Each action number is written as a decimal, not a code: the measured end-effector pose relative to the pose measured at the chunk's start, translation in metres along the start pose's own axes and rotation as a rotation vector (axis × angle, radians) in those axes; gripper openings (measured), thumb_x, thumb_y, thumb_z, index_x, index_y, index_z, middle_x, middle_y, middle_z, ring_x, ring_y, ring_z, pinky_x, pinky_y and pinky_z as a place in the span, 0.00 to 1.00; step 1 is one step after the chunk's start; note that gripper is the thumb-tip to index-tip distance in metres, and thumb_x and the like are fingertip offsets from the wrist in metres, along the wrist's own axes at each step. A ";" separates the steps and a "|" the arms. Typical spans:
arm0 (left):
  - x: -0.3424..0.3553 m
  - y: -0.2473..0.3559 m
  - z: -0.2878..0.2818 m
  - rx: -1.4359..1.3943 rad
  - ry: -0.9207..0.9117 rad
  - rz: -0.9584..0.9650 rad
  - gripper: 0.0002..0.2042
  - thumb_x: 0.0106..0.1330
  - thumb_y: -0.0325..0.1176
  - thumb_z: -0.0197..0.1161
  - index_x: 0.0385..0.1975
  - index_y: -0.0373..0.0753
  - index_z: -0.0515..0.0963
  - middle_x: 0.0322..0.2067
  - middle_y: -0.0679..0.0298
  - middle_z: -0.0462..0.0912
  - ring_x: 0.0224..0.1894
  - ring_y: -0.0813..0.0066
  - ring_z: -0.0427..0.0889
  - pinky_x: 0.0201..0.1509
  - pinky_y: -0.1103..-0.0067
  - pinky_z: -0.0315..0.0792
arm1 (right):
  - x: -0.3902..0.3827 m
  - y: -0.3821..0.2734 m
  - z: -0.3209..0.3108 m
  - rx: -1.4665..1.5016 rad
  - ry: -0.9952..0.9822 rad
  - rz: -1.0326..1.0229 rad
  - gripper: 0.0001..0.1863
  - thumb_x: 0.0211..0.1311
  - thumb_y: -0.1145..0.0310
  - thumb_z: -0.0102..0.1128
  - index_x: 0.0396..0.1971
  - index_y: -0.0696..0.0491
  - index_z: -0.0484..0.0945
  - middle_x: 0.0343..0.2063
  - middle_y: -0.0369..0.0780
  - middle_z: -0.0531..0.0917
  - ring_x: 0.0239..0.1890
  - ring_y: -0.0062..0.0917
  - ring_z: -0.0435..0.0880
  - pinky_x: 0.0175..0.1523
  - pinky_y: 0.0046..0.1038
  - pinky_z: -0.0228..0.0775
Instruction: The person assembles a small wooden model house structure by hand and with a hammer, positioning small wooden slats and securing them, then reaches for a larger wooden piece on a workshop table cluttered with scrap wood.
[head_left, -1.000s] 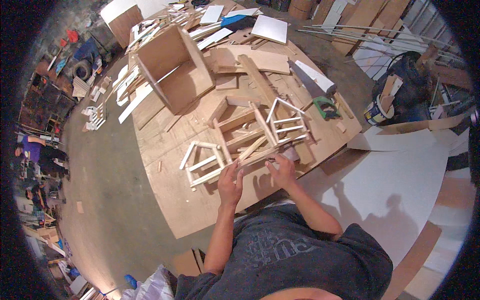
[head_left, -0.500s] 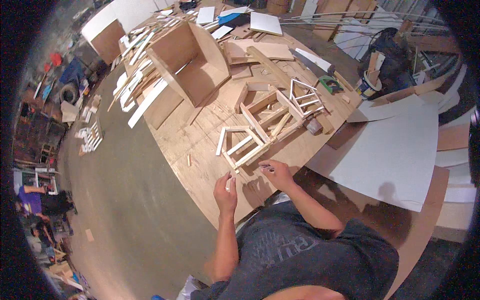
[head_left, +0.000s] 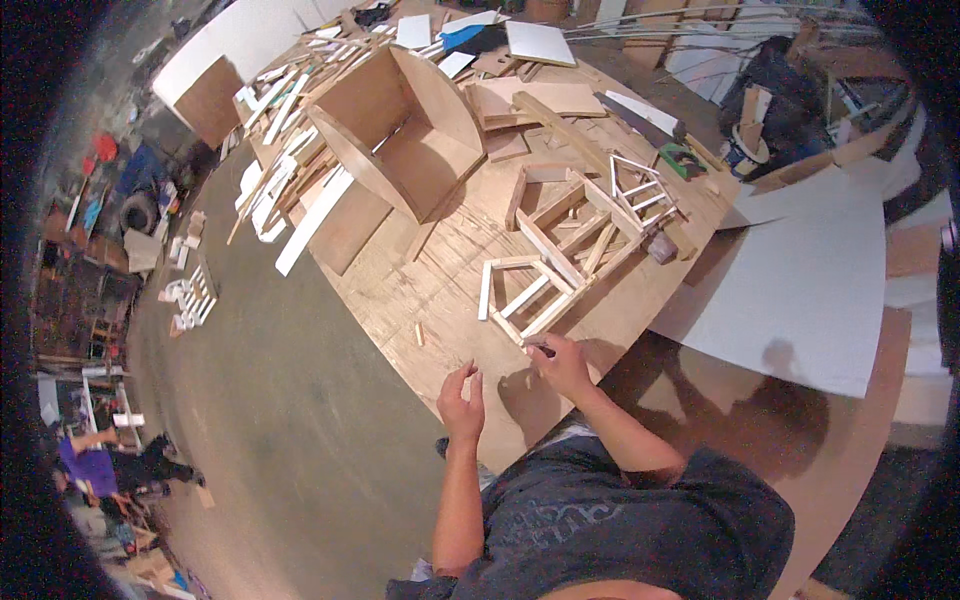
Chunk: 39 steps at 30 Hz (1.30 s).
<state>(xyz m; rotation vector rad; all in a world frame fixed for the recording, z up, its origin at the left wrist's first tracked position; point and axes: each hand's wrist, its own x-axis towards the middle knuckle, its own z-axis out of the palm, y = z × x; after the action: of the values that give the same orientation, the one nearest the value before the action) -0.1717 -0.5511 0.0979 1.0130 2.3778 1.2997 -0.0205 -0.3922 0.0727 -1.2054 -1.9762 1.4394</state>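
Observation:
My right hand (head_left: pixel 564 367) is at the table's near part, beside the near corner of a small pale wooden frame (head_left: pixel 518 302). Its fingers are pinched around something small and dark that I cannot make out. My left hand (head_left: pixel 461 404) is raised over the near left table edge, thumb and forefinger apart, with nothing visible between them. Against the small frame lies a larger house-shaped wooden frame (head_left: pixel 548 252) with loose strips inside it. Another small slatted frame (head_left: pixel 645 190) leans at its far right. A short wood offcut (head_left: pixel 419 334) lies on the plywood tabletop (head_left: pixel 455 265).
An open plywood box (head_left: pixel 440 150) stands farther back beside piled wood strips (head_left: pixel 300 185). A handsaw with a green handle (head_left: pixel 681 160) lies near the right edge. White sheets (head_left: pixel 800 290) rest at the right. A person in purple (head_left: pixel 90 465) is at the far left.
The view has shifted, so the table and frames appear farther right. My left hand has drawn back from the small frame, its fingers more apart. My right hand stays near the frame's corner.

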 end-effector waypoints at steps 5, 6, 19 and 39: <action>-0.005 -0.055 -0.055 -0.056 -0.074 0.116 0.13 0.70 0.28 0.67 0.52 0.36 0.85 0.42 0.55 0.89 0.47 0.62 0.88 0.53 0.70 0.79 | -0.036 -0.023 0.072 -0.002 0.077 -0.060 0.15 0.66 0.62 0.68 0.49 0.53 0.87 0.44 0.44 0.89 0.45 0.34 0.89 0.53 0.35 0.80; -0.005 -0.065 -0.069 -0.067 -0.111 0.121 0.12 0.70 0.28 0.67 0.52 0.36 0.85 0.42 0.55 0.89 0.47 0.62 0.88 0.53 0.70 0.79 | -0.043 -0.031 0.087 -0.017 0.090 -0.083 0.15 0.67 0.63 0.67 0.49 0.53 0.87 0.44 0.45 0.89 0.45 0.32 0.90 0.52 0.33 0.81; 0.003 -0.153 -0.259 -0.090 -0.253 0.159 0.15 0.72 0.34 0.67 0.56 0.41 0.85 0.47 0.57 0.90 0.50 0.68 0.88 0.57 0.72 0.78 | -0.162 -0.099 0.237 -0.066 0.268 0.081 0.16 0.67 0.61 0.67 0.49 0.53 0.87 0.44 0.47 0.90 0.44 0.37 0.90 0.53 0.36 0.80; 0.183 -0.235 -0.343 -0.163 -0.170 0.188 0.12 0.70 0.30 0.67 0.51 0.38 0.86 0.41 0.56 0.90 0.43 0.67 0.90 0.51 0.73 0.80 | 0.001 -0.181 0.385 -0.037 0.212 0.126 0.16 0.66 0.61 0.69 0.48 0.54 0.87 0.44 0.45 0.91 0.46 0.33 0.91 0.54 0.33 0.80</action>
<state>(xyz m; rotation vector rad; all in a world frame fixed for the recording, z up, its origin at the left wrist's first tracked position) -0.5871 -0.7318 0.1225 1.2656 2.0566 1.3841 -0.3782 -0.6216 0.0911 -1.4577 -1.8183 1.2786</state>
